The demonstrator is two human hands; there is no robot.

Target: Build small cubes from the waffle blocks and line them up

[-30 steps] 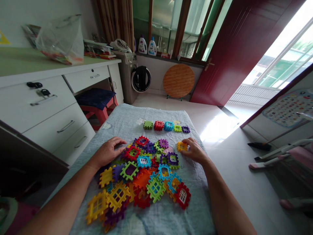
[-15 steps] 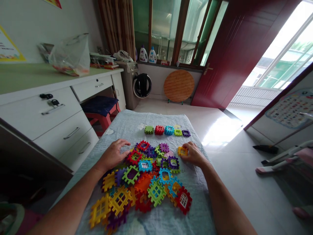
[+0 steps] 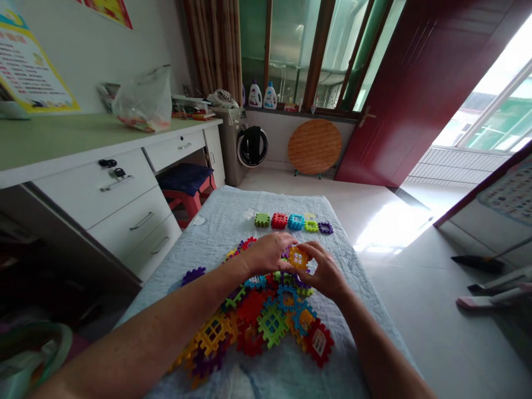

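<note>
A yellow window-patterned building block (image 3: 298, 258) is up above the pile, between my two hands. My right hand (image 3: 326, 271) grips its right side between thumb and fingers. From the left, my left hand (image 3: 270, 254) closes on the opposite edge, its fingertips at the block. Underneath lies a heap of interlocking plastic blocks, among them a green window block (image 3: 272, 323), a red block with a white window (image 3: 319, 342), a blue frame (image 3: 287, 298) and a yellow window block (image 3: 213, 332). My left hand and forearm hide part of the heap.
Beyond the heap stands a row of blocks: a green one (image 3: 262, 220), a red one (image 3: 280, 220), a blue one (image 3: 296, 222), a lime frame (image 3: 311, 226) and a purple frame (image 3: 326, 228). A pale blue cloth (image 3: 233, 208) covers the table. A drawer desk (image 3: 124, 199) stands at left.
My right hand has brought the yellow block left from the right side of the heap. My left hand has moved right across the heap, from open to gripping the block. The view has shifted slightly left.
</note>
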